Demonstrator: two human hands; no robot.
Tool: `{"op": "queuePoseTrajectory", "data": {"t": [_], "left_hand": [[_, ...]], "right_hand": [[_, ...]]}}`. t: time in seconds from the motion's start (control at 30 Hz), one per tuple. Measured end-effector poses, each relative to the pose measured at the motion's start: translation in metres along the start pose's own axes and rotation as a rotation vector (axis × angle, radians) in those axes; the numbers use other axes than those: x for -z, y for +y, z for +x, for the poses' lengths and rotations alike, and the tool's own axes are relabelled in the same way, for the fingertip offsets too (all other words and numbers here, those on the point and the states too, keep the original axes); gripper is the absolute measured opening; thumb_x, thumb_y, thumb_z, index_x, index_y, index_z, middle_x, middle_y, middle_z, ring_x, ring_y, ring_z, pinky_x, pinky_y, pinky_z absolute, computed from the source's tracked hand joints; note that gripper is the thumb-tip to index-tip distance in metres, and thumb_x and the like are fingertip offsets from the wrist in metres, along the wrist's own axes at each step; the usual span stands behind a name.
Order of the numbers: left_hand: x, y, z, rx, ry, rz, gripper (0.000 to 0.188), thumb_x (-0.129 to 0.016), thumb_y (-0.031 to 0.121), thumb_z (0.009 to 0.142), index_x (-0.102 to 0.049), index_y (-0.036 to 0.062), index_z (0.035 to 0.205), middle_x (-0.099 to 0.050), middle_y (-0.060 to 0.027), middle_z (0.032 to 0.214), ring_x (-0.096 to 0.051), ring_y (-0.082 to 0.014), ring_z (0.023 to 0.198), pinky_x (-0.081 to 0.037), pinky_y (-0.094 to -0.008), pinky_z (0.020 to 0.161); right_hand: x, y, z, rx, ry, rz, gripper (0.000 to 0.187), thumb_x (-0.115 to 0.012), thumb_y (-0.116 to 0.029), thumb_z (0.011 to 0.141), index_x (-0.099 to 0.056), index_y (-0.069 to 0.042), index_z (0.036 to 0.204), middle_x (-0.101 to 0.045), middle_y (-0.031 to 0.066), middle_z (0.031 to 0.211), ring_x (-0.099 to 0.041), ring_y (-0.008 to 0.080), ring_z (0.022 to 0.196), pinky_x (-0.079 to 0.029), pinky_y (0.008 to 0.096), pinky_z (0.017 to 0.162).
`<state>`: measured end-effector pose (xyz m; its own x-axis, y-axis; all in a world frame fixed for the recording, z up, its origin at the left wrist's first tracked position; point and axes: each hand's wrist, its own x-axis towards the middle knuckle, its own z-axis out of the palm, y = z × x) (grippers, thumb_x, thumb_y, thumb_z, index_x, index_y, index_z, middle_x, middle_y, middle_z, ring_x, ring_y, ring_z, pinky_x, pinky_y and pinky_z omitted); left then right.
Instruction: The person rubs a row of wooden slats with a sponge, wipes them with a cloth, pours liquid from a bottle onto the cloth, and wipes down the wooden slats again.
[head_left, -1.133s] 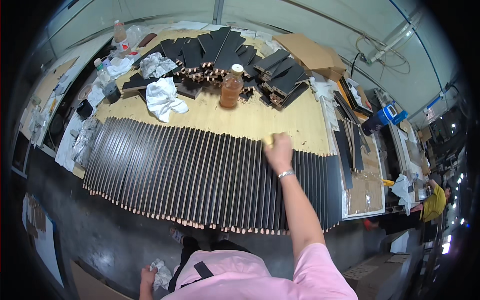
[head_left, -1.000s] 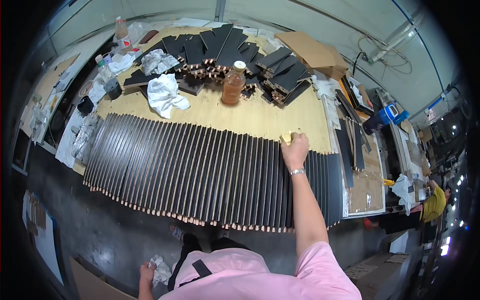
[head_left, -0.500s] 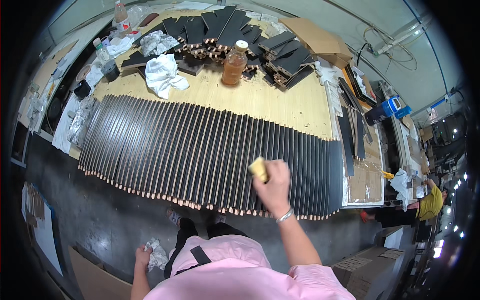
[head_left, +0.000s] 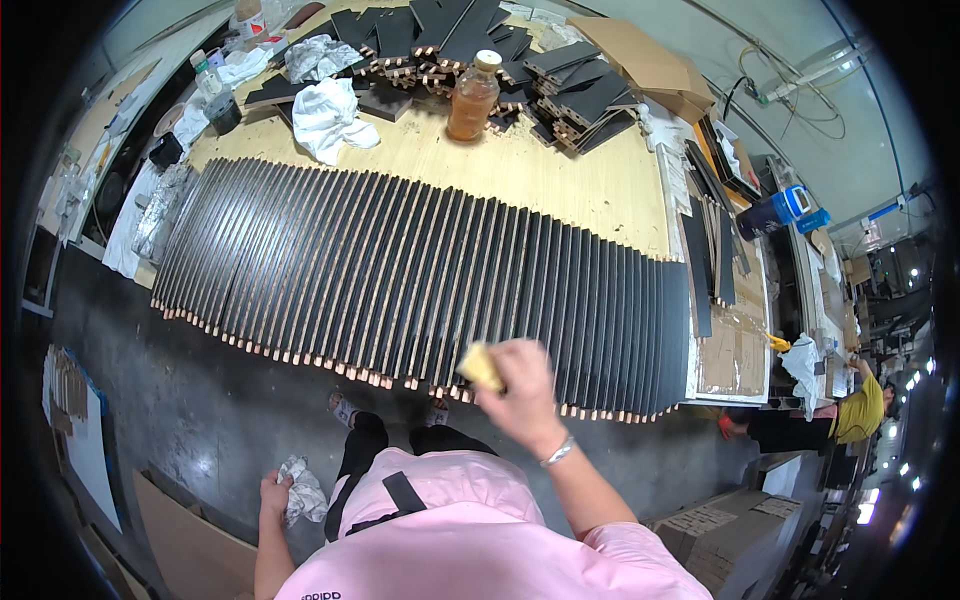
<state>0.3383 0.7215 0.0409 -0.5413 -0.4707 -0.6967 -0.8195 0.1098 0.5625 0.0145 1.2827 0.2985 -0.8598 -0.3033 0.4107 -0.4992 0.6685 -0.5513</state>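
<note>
My right hand (head_left: 521, 394) grips a yellow sponge (head_left: 480, 367) at the near edge of a long row of black wooden slats (head_left: 400, 270). The slats lie overlapped side by side across the table, their pale tenon-like ends sticking out toward me. Whether the sponge touches the slats I cannot tell. Down at my left side, away from the table, my left hand (head_left: 275, 493) is closed on a crumpled white cloth (head_left: 303, 492).
Behind the row stand a glass bottle of amber liquid (head_left: 473, 97), a white rag (head_left: 332, 120) and a heap of black slats (head_left: 580, 95). A cardboard box (head_left: 640, 65) sits at the back right. Far right, a person in a yellow top (head_left: 858, 412) bends over.
My right hand has moved toward me and slightly left with the sponge, down to the slats' near ends. The view has shifted a little; my left hand still holds the cloth.
</note>
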Motion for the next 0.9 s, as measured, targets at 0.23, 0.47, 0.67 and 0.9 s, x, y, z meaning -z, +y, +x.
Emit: {"op": "queuePoseTrajectory", "data": {"t": [0.23,0.47,0.67,0.9], "left_hand": [[-0.004,0.011,0.002,-0.018,-0.019,-0.055,0.032,-0.084,0.009,0.112,-0.084,-0.0065,0.140,-0.090,-0.0165,0.125,-0.081,-0.0247,0.109,-0.063,-0.0445,0.100],[-0.013,0.015,0.012,-0.066,0.084,0.065,0.027,-0.083,0.008,0.112,-0.086,-0.0057,0.135,-0.089,-0.0139,0.117,-0.081,-0.0227,0.103,-0.064,-0.0442,0.095],[-0.014,0.034,0.015,-0.046,-0.010,-0.035,0.025,-0.085,0.008,0.110,-0.087,-0.0052,0.131,-0.089,-0.0132,0.112,-0.080,-0.0228,0.100,-0.064,-0.0446,0.093],[-0.004,0.030,-0.004,-0.023,0.034,-0.019,0.026,-0.085,0.008,0.110,-0.087,-0.0054,0.132,-0.089,-0.0137,0.113,-0.080,-0.0233,0.102,-0.064,-0.0450,0.094]], "right_hand": [[0.028,0.044,-0.017,-0.212,0.103,-0.171,0.049,-0.093,-0.005,0.083,-0.081,0.001,0.130,-0.075,0.0162,0.123,-0.071,0.0399,0.115,-0.056,0.0531,0.104],[0.015,0.013,0.002,-0.005,-0.113,0.025,0.046,-0.095,-0.009,0.082,-0.079,-0.004,0.126,-0.073,0.0148,0.119,-0.071,0.0408,0.114,-0.056,0.0532,0.102],[0.054,0.137,0.030,-0.354,0.182,-0.190,0.041,-0.095,-0.010,0.086,-0.079,-0.001,0.123,-0.073,0.0167,0.119,-0.071,0.0395,0.115,-0.058,0.0550,0.104],[0.008,0.094,0.078,-0.079,-0.056,-0.158,0.035,-0.096,-0.014,0.090,-0.083,-0.001,0.120,-0.072,0.0112,0.118,-0.069,0.0301,0.114,-0.056,0.0448,0.105]]}}
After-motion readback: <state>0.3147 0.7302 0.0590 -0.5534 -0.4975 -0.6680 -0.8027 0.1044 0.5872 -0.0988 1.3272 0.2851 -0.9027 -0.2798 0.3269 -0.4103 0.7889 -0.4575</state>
